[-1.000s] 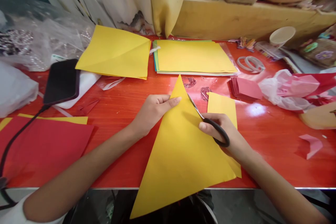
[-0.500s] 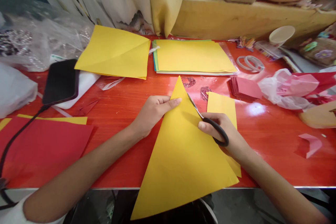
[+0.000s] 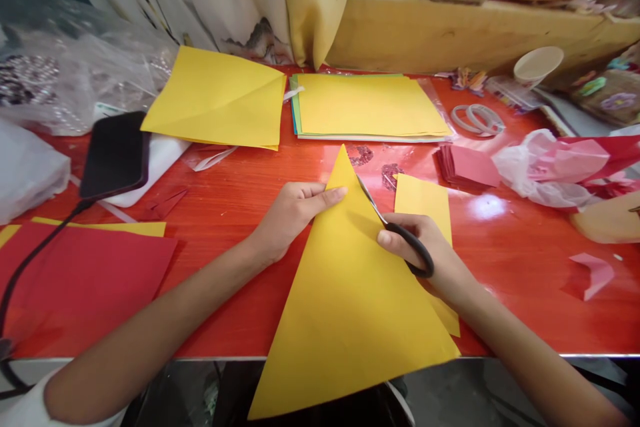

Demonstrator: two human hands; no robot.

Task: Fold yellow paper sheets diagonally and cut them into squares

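My left hand pinches a large yellow sheet of paper near its pointed top, thumb in front and fingers mostly behind. The sheet is roughly triangular, and its wide end hangs past the table's front edge. Black-handled scissors are gripped in my right hand, their blades along the sheet's right edge just below the tip. Part of the blades is out of sight behind the paper. Under my right hand lies a yellow paper strip on the red table.
Behind my hands lie a folded yellow sheet and a stack of coloured paper. A cabled phone and red paper are at left. Red paper squares, clear rings and a paper cup are at right.
Both hands stay nearly in place on the sheet and the scissors. The lower right corner of the yellow sheet has shifted slightly to the right and down.
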